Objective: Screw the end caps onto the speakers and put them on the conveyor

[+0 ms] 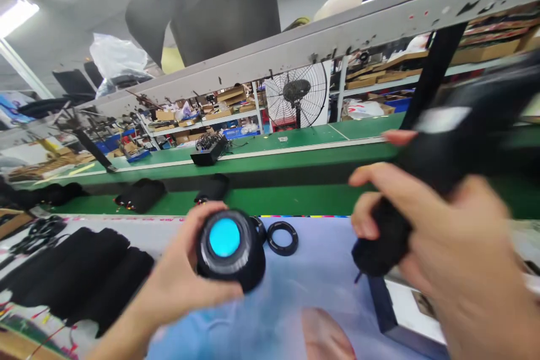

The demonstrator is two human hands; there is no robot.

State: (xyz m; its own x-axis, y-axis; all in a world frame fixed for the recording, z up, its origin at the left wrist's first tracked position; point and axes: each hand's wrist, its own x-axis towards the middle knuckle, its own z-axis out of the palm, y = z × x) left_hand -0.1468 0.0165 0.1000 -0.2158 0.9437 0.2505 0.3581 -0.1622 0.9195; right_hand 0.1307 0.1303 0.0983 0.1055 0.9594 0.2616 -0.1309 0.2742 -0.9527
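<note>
My left hand [189,270] is wrapped round a black cylinder with a bright blue disc [225,237] set in its glossy ringed end, which faces me. It is held above the printed table cover, just beside two black rings [282,238], one partly hidden behind it. On the right, my right hand [447,236] grips a long black object [383,236], smeared by motion, so its kind is unclear. A short thin dark tip sticks out of its lower end. Below that hand lies an open box [409,315] with a white inside, partly covered by my forearm.
Several black fabric-covered cylinders [80,270] lie at the left, with wires near their ends. Behind the table runs a green conveyor [278,199] carrying black pieces. A dark tray of wires [208,152] stands beyond it. A shelf beam [287,50] crosses overhead, with a fan [296,95] behind.
</note>
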